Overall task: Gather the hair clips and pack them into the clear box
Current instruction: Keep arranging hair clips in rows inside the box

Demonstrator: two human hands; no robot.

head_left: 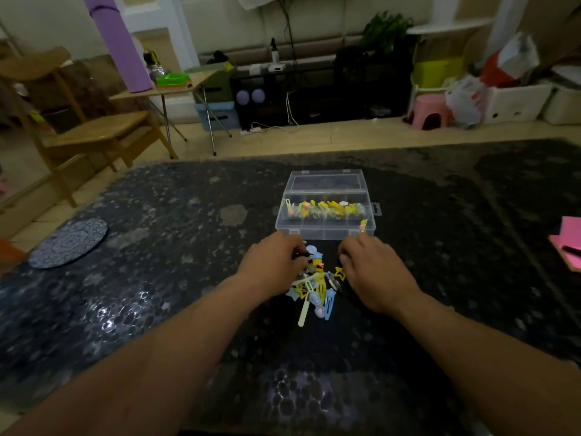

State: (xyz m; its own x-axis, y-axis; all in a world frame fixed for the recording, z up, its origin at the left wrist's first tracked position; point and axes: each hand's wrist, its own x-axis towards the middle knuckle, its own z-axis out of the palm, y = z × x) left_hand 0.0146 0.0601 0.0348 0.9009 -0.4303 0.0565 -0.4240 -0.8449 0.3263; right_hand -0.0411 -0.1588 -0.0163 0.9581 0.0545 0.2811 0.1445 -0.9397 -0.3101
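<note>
A clear plastic box stands open on the dark table, its lid tipped back, with a row of yellow and pastel hair clips along its far side. Just in front of it lies a loose pile of hair clips in blue, yellow and cream. My left hand rests palm down on the pile's left edge, fingers curled over some clips. My right hand lies on the pile's right edge, and a small yellow and pink clip sticks up from its fingertips by the box's front right corner.
The table has a dark, glossy pebble pattern. A round patterned mat lies at far left, and pink notepaper with a pen at the right edge. Wooden chairs, a folding table and storage boxes stand beyond on the floor.
</note>
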